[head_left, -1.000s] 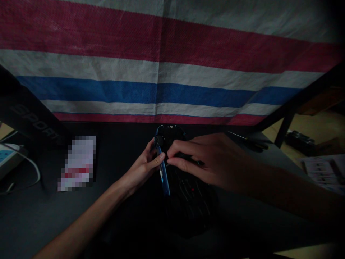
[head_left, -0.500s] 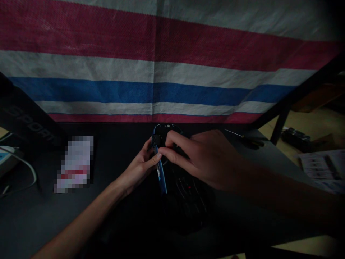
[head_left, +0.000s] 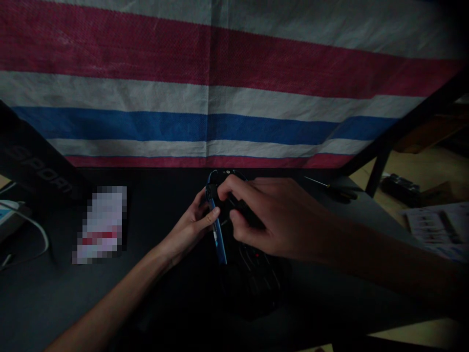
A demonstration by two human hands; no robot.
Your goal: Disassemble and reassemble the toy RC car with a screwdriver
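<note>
A dark object with a blue side panel (head_left: 221,244) lies on the black table in the middle of the head view. My left hand (head_left: 194,220) grips its left edge, thumb on the blue panel and fingers behind. Over the object's upper part is my right hand (head_left: 258,210), its index finger bent against the dark inside and its thumb lower, apart from the fingertip. Whether anything sits between those fingers is too dark to tell. Lower on the object a small red spot shows among dark curved parts.
A screwdriver (head_left: 342,193) lies at the right on the table (head_left: 154,298). At the left are a blurred-out packet (head_left: 104,215), a white power strip (head_left: 9,212) with a cable, and a dark tube marked SPORT (head_left: 40,164). A striped sheet (head_left: 146,124) hangs behind.
My right thumb has moved away from my left thumb, down and to the right, and the right index finger has shifted slightly left. My left hand keeps its hold.
</note>
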